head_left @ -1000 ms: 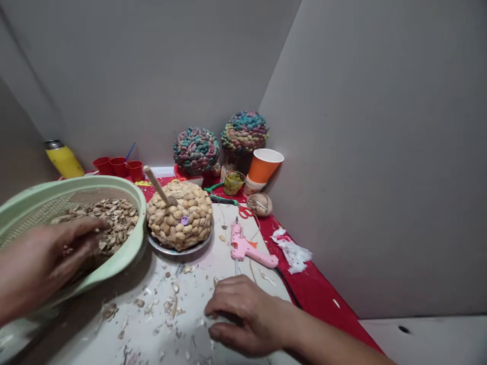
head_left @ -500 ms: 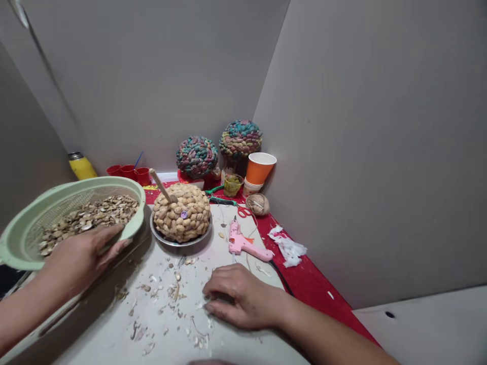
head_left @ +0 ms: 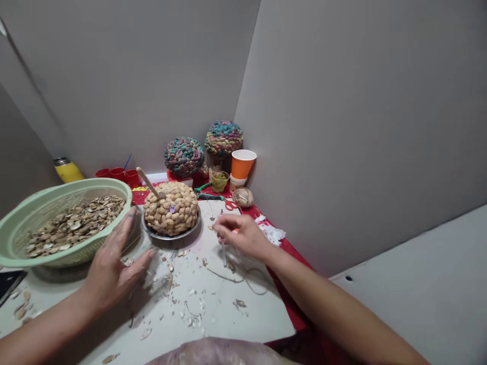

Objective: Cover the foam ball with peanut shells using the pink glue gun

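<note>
Left hand (head_left: 107,269) is splayed left of the nut-covered ball (head_left: 175,219); right hand (head_left: 246,235) (grip unclear) half-hides the glue gun (head_left: 221,240) right of it.

"What's at the far left?"
"A yellow bottle with a dark cap (head_left: 71,172), then three small red plastic cups (head_left: 118,175) to its right, with a thin blue stick (head_left: 127,162) rising by the middle one."
"And farther right?"
"Two lumpy, round multicoloured balls (head_left: 184,158), then an orange paper cup (head_left: 242,166). Nearer lie a ball of brown twine (head_left: 242,199) and crumpled white sheeting (head_left: 274,234)."
</note>
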`<action>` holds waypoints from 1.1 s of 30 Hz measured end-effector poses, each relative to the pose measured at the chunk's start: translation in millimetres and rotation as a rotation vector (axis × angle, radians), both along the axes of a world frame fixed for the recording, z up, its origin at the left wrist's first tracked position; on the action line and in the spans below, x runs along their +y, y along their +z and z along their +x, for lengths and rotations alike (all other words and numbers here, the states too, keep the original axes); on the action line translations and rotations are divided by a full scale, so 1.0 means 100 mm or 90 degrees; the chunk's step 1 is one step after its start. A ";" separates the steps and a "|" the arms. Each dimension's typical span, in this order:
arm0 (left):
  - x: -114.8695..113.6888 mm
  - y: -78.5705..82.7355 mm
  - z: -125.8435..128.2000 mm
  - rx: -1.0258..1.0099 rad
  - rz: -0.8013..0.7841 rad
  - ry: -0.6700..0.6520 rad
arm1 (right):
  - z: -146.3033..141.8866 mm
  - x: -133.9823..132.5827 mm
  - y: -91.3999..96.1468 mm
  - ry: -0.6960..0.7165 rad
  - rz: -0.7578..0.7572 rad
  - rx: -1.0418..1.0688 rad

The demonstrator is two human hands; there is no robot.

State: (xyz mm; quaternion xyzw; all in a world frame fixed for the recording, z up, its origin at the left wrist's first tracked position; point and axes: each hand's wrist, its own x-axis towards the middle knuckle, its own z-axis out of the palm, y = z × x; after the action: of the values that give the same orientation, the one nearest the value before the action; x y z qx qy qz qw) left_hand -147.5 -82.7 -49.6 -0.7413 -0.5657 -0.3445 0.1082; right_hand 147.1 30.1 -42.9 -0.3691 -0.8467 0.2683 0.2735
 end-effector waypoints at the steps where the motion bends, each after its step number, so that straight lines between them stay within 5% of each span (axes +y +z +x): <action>1: 0.07 -0.04 0.05 -0.016 -0.008 -0.005 | 0.00 0.12 0.05 -0.073 0.005 -0.090; 8: 0.49 -0.18 0.23 -0.041 0.033 0.010 | -0.30 0.97 0.02 -0.228 -0.005 -0.323; 17: 0.65 -0.30 0.19 -0.023 0.058 0.027 | -0.54 1.28 -0.28 -0.267 -0.076 -0.418; 25: 0.70 -0.32 0.20 -0.034 0.071 0.017 | -0.36 1.32 -0.26 -0.275 -0.116 -0.259; 33: 0.72 -0.33 0.20 -0.060 0.060 0.022 | -0.22 1.26 0.01 -0.266 -0.115 0.062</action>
State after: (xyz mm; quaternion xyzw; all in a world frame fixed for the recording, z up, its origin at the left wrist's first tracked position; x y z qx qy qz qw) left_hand -127.6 -10.5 -82.3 -0.7086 -0.5657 -0.4038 0.1221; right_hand 125.3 156.0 -41.6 -0.5459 -0.7103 0.2982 0.3295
